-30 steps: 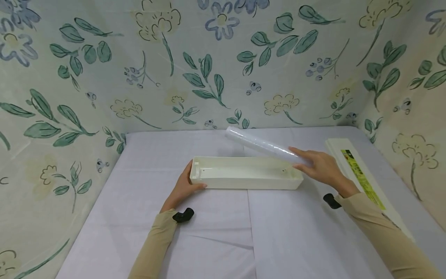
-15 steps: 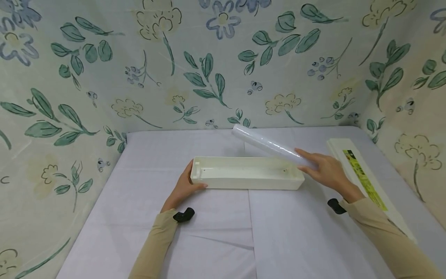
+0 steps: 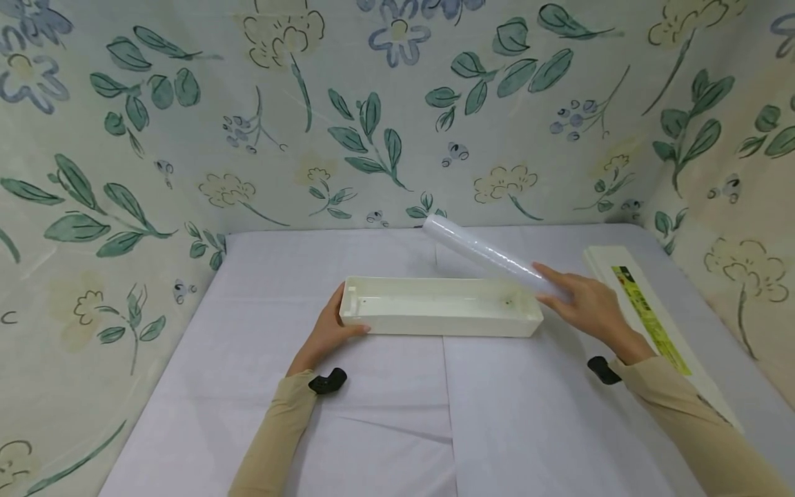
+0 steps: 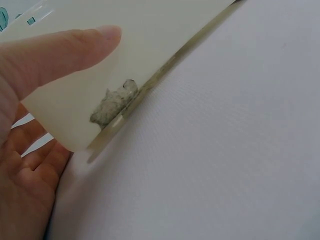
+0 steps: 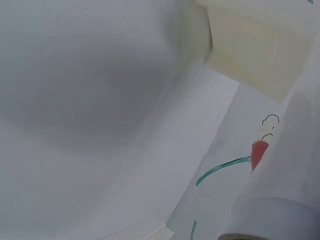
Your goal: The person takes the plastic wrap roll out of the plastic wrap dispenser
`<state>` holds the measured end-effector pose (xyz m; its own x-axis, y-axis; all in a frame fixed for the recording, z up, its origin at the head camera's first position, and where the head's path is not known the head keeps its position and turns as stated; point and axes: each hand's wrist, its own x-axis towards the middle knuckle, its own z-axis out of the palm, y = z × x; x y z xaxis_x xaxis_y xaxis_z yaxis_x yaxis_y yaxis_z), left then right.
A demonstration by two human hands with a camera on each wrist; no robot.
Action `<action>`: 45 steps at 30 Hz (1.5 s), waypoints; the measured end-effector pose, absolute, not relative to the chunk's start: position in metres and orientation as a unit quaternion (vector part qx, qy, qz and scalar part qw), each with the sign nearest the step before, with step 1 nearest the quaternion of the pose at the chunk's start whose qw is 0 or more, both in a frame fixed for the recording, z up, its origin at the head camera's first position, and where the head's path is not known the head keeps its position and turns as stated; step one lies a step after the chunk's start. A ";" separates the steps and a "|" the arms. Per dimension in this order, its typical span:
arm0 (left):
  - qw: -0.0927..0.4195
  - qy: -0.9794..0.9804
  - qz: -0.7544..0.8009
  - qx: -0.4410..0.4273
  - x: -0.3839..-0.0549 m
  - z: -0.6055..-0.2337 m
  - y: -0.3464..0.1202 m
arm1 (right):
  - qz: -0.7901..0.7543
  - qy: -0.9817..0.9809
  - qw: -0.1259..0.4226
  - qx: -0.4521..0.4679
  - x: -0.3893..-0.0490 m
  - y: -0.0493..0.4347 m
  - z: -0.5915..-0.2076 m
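A long cream plastic box (image 3: pixel 444 326) lies open side up on the white cloth, its hollow inside showing. My left hand (image 3: pixel 328 338) grips its left end, thumb on the front wall and fingers behind; the left wrist view shows that thumb (image 4: pixel 75 52) along the cream wall, above a greyish smudged patch. A shiny roll of cling film (image 3: pixel 484 252) slants above the box's right half, its far end raised to the back left. My right hand (image 3: pixel 586 307) holds the roll by its near right end. In the right wrist view the roll (image 5: pixel 300 155) fills the right edge.
A long cream lid-like piece (image 3: pixel 605 261) with a yellow-green label lies slanted at the right, partly behind my right forearm. White cloth (image 3: pixel 385 428) covers the table. Floral fabric (image 3: pixel 397 138) hangs behind it and at both sides.
My right hand has moved slightly right with the roll, and the roll's far end has shifted right and up. My left hand and the box have stayed in place.
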<state>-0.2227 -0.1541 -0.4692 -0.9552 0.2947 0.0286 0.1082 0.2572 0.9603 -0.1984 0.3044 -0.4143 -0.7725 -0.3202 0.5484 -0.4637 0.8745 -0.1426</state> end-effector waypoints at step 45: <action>0.067 0.784 0.600 0.144 -0.222 -0.469 -0.153 | 0.179 -0.938 0.288 0.074 -0.161 0.317 -0.432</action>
